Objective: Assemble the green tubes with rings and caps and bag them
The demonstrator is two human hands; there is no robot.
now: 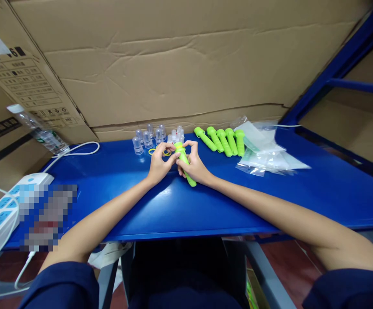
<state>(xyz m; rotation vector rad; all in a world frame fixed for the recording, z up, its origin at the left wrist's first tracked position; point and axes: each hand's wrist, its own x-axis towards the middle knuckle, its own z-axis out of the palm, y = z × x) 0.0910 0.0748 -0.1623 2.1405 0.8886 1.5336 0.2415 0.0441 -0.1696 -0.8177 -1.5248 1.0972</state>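
a single green tube (183, 156) is held near the middle of the frame, above the worktop (135, 210). it is tilted, with the wider end toward the top of the frame and the narrow end pointing down and to the right. the shaft is wrapped by the grip of the right hand (197, 165), closed about it, with the index finger bent up beside the wider end. the grip of the left hand (160, 162) is narrow; the wider end is pinched between thumb and fingertips. a yellowish band is seen around that end.

yellow rings (152, 151) are laid on the worktop, just behind the left hand. clear caps (138, 146) are stood in a cluster left of centre; smaller clear parts (178, 134) are partly hidden behind the hands. five more green tubes (224, 143) are laid side by side right of centre, and clear plastic bags (270, 156) are piled to their right.

at the left of the frame, a bottle (41, 131), a white power strip (6, 206) and a white cable (88, 143) are noted. a cardboard sheet (180, 77) is stood along the back.
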